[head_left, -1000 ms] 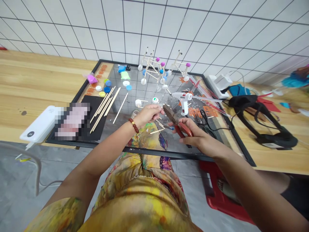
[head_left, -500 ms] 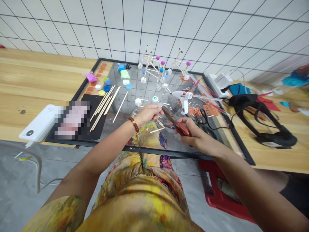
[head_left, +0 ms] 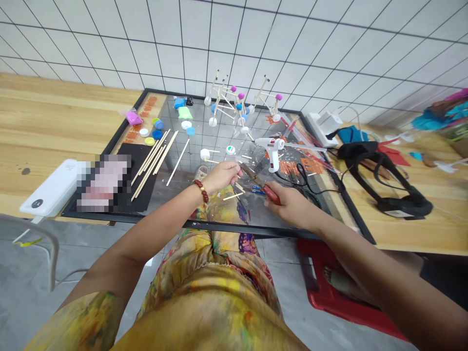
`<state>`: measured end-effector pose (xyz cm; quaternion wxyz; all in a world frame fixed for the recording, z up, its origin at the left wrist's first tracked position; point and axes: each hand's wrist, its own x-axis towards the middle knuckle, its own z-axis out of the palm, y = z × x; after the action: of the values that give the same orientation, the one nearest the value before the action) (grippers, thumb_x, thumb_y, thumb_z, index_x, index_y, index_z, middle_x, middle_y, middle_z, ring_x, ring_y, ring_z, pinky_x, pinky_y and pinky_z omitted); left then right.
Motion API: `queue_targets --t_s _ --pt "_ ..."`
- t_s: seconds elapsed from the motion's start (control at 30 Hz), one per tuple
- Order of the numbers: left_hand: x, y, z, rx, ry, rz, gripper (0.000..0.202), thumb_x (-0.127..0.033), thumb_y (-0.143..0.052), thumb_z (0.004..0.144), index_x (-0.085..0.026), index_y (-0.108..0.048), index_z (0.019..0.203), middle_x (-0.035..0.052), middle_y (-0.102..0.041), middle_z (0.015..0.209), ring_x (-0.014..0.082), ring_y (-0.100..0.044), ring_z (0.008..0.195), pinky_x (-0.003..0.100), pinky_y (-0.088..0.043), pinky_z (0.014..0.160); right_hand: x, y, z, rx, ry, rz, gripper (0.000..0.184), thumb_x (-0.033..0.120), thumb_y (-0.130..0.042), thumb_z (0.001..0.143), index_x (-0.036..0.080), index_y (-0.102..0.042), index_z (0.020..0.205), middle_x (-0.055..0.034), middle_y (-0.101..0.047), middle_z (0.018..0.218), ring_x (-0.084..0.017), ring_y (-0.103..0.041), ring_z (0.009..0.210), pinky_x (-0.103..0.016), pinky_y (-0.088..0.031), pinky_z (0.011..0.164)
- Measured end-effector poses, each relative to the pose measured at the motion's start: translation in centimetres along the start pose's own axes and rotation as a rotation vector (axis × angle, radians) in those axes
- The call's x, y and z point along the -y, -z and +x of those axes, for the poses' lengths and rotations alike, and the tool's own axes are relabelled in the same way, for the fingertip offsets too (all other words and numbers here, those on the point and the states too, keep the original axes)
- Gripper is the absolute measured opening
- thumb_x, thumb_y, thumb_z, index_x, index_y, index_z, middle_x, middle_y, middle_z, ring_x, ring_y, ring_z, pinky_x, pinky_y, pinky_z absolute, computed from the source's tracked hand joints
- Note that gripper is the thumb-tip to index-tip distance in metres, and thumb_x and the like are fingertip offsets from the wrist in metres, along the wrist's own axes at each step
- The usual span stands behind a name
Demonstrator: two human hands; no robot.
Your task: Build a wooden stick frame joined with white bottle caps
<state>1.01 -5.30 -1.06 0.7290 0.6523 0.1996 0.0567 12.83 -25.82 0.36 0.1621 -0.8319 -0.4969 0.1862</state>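
Note:
My right hand is wrapped round the red handles of rusty-jawed pliers, whose tip points up and left. At that tip, the fingers of my left hand are pinched together; whatever they hold is too small to make out. Short cut sticks lie on the glass just below the pliers. Behind my hands rests a white glue gun with a clear glue stick in its back. A white bottle cap with a stick attached lies beyond my left hand.
Stick models with coloured balls stand at the back. Long wooden sticks lie on black card at left, near several bottle caps and a white power bank. At right are a power strip and a black head strap.
The pliers have turned in my right hand, showing their jaws edge-on, with the handles closer together. My left hand stays pinched at their tip. The view has shifted slightly.

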Motion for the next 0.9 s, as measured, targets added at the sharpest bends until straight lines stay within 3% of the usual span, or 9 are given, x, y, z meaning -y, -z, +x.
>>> queue_targets --t_s 0.37,0.73,0.8,0.9 --pt "0.0 -0.3 -0.2 -0.072 0.130 -0.077 0.033 -0.015 -0.044 0.104 -0.016 -0.055 0.074 -0.0065 -0.042 0.047 0.0036 -0.026 0.037 0.017 -0.013 0.040 2.3 0.1 0.7 0.045 -0.091 -0.389 0.026 0.017 -0.051 0.089 0.015 -0.062 0.113 -0.0134 -0.075 0.092 -0.026 -0.068 0.078 -0.032 -0.038 0.068" --pt "-1.1 -1.0 -1.0 -0.089 0.229 -0.223 0.031 -0.005 -0.036 0.101 -0.016 -0.051 0.077 -0.0070 -0.041 0.050 0.0032 -0.023 0.037 0.017 -0.013 0.042 3.8 0.0 0.7 -0.007 -0.165 -0.621 0.044 0.013 -0.047 0.091 0.009 -0.056 0.134 -0.0228 -0.071 0.119 -0.032 -0.071 0.096 -0.034 -0.042 0.071" --pt "-0.7 -1.0 -0.9 -0.106 0.193 -0.158 0.030 -0.008 -0.038 0.102 -0.016 -0.052 0.077 -0.0067 -0.042 0.050 0.0041 -0.024 0.038 0.019 -0.014 0.042 3.5 0.1 0.5 -0.012 -0.146 -0.560 0.041 0.012 -0.049 0.089 0.011 -0.059 0.128 -0.0200 -0.072 0.111 -0.030 -0.070 0.089 -0.034 -0.042 0.070" --pt "0.0 -0.7 -0.5 -0.116 0.045 -0.015 0.030 -0.012 -0.042 0.102 -0.016 -0.056 0.076 -0.0061 -0.043 0.050 0.0056 -0.031 0.042 0.020 -0.020 0.045 2.7 0.6 0.1 0.000 -0.080 -0.300 0.023 0.019 -0.052 0.087 0.017 -0.063 0.107 -0.0081 -0.069 0.083 -0.023 -0.061 0.070 -0.033 -0.041 0.067"
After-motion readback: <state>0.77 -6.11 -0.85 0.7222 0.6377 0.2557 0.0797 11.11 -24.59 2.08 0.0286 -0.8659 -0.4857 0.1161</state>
